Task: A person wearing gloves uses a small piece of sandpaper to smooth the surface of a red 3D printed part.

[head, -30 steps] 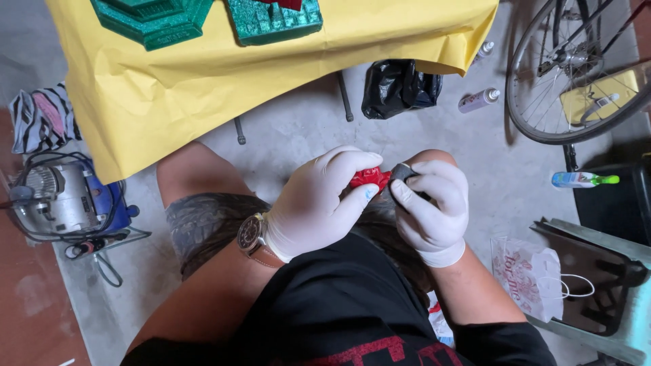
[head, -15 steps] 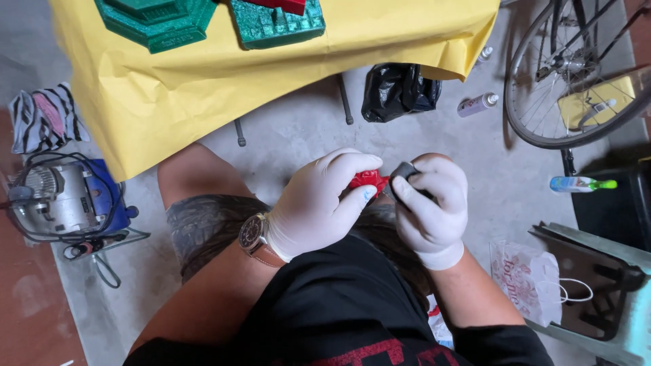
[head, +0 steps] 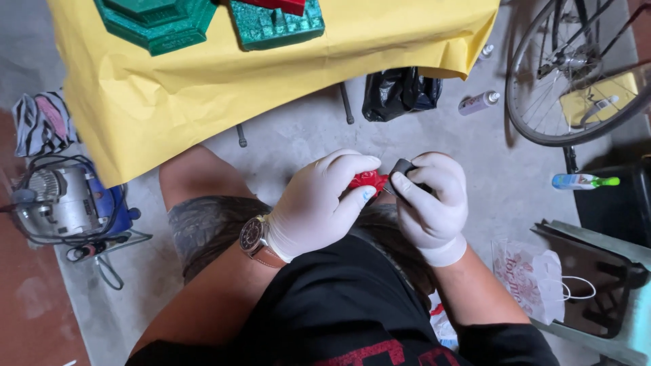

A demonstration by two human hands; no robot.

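Both hands wear white gloves and meet over my lap. My left hand (head: pixel 324 200), with a watch on its wrist, is closed around a small red piece (head: pixel 367 180). My right hand (head: pixel 431 202) grips a dark tool (head: pixel 401 169) whose tip touches the red piece. Most of the red piece is hidden by my left fingers.
A table under a yellow cloth (head: pixel 203 88) carries green glittery shapes (head: pixel 274 24). On the concrete floor lie a black bag (head: pixel 400 91), a spray can (head: pixel 478 102), a bottle (head: pixel 583 181) and a compressor (head: pixel 64 203). A bicycle wheel (head: pixel 576 74) stands right, a printed bag (head: pixel 529 278) below it.
The hands stay together on the red piece; only the view has shifted slightly.
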